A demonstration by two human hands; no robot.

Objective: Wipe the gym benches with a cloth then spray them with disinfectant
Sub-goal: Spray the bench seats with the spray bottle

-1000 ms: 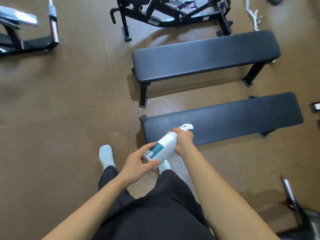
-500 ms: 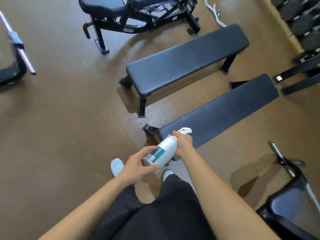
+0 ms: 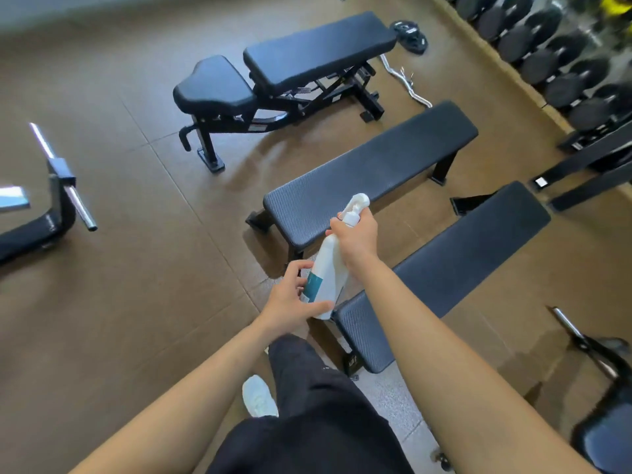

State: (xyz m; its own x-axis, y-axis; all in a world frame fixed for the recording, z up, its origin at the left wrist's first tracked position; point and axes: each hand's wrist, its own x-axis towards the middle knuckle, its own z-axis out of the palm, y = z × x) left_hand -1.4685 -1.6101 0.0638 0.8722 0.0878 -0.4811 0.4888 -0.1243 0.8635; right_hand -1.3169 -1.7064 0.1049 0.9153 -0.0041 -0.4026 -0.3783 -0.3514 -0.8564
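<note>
The right hand (image 3: 357, 236) is curled tight round the neck of a white spray bottle (image 3: 326, 268), just under its nozzle (image 3: 357, 201). The left hand (image 3: 290, 297) holds the bottle's lower end, with the fingers bent against the teal label and the thumb laid along the base. The bottle is tilted in the air, nozzle up and away, over the closest end of the near bench (image 3: 444, 268). The middle bench (image 3: 369, 176) lies just beyond, parallel to it. Farther off stands an adjustable bench (image 3: 290, 66). All three are black-padded and stand on a brown floor (image 3: 136, 302). A curl bar (image 3: 407, 82) and a weight plate (image 3: 408, 32) lie past them. Dumbbells (image 3: 564, 63) are racked at the upper right.
</note>
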